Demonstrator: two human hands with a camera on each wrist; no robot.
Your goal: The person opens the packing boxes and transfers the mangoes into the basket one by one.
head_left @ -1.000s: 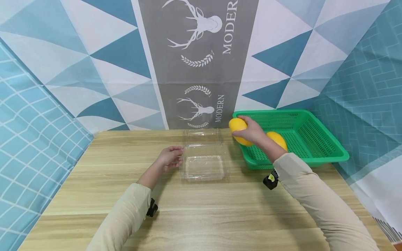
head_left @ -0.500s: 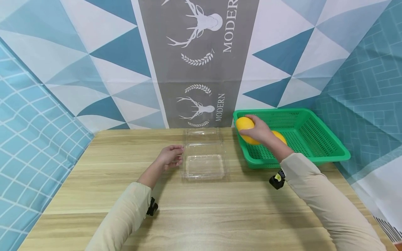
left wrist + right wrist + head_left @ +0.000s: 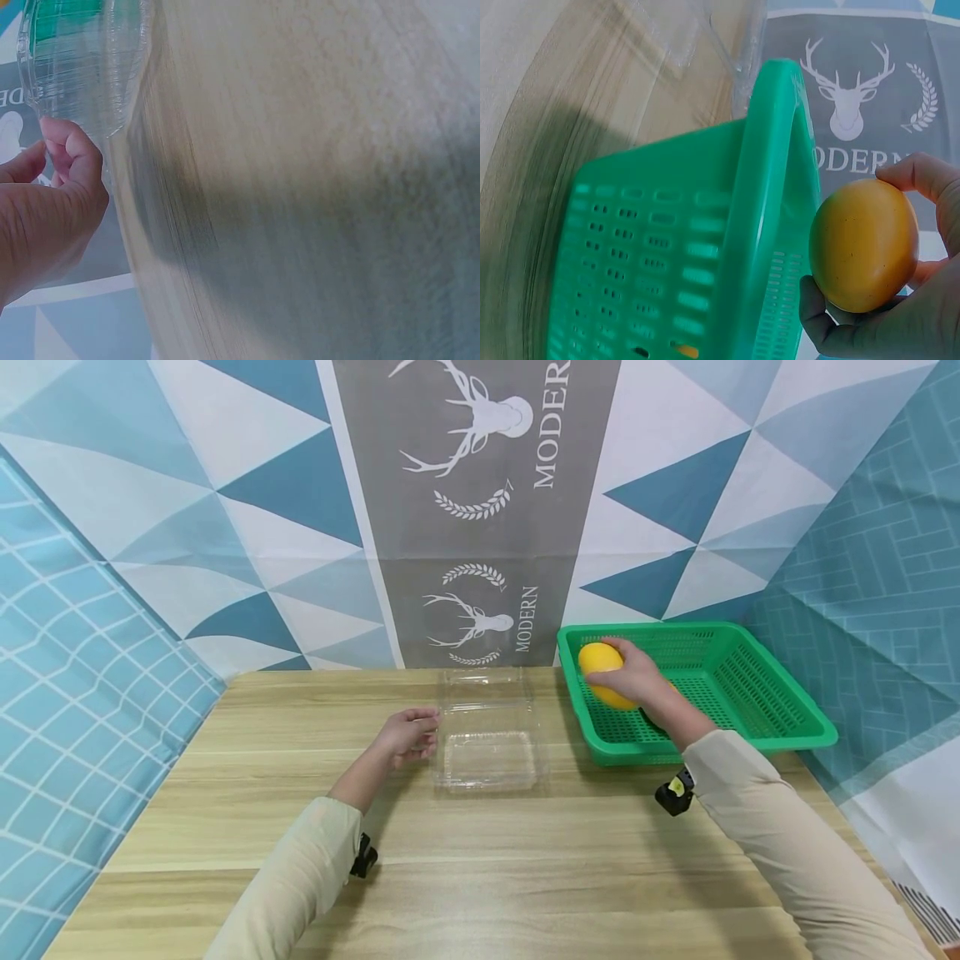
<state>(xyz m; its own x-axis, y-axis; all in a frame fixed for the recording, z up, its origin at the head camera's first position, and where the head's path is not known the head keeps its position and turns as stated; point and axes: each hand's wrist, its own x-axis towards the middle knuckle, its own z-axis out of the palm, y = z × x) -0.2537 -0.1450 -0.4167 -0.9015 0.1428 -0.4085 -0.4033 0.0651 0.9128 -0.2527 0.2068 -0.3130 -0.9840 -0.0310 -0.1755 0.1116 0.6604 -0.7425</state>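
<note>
My right hand (image 3: pixel 637 678) grips a yellow mango (image 3: pixel 606 675) over the left part of a green plastic basket (image 3: pixel 780 727). In the right wrist view the mango (image 3: pixel 864 245) sits between thumb and fingers, inside the basket's rim (image 3: pixel 761 195) line. A second yellow fruit (image 3: pixel 686 350) shows only as a sliver through the basket's slots; my forearm mostly hides it in the head view. My left hand (image 3: pixel 408 737) pinches the left edge of a clear plastic clamshell box (image 3: pixel 491 760), which lies with its lid raised back. The box edge (image 3: pixel 112 112) meets the fingertips in the left wrist view.
The wooden table (image 3: pixel 480 877) runs up to a patterned wall cloth (image 3: pixel 465 527) at the back. Blue cloth (image 3: pixel 67 693) hangs along the left side, and another (image 3: pixel 885 593) along the right behind the basket.
My right hand has moved rightward with the mango, from the basket's left rim to over its inside. The second fruit has become hidden behind my forearm. My left hand and the box stay put.
</note>
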